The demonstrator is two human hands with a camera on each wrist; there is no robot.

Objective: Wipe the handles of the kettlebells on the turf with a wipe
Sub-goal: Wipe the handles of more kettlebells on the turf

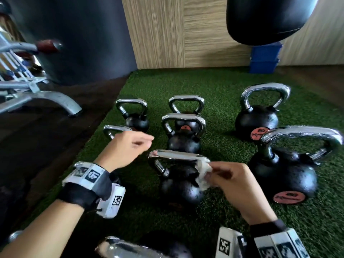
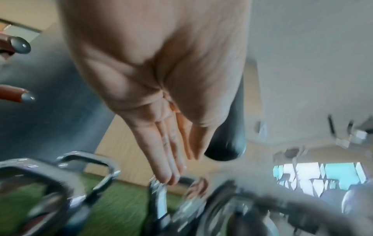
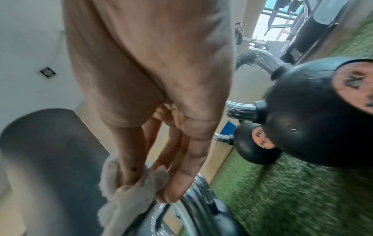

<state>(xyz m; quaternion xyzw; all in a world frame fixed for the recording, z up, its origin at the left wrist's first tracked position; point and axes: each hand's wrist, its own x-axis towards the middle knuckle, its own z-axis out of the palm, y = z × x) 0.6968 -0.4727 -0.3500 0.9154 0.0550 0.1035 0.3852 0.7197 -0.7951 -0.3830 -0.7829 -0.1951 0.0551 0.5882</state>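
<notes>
My right hand [image 1: 236,185] pinches a crumpled white wipe [image 1: 202,174] between thumb and fingertips, at lower centre of the head view; the wipe is pressed against the right end of the chrome handle [image 1: 175,157] of the nearest kettlebell [image 1: 181,189]. In the right wrist view the same wipe [image 3: 129,196] bunches under my fingers [image 3: 177,180], with the shiny handle just below them.

My left hand [image 1: 128,148] hovers at centre left of the head view, above and left of that handle — fingers relaxed and nearly straight, holding nothing. The left wrist view shows the fingers [image 2: 163,159] extended, close over blurred chrome handles; I cannot tell whether they touch one.

Outward from there, more black kettlebells stand on the green turf [image 1: 214,86]: one directly behind [image 1: 183,144], two smaller ones farther back, and two large ones at right, the nearer [image 1: 284,175] with a reddish round label. A black punching bag [image 1: 268,17] hangs at upper right — a blue crate [image 1: 264,58] sits beneath it.
</notes>
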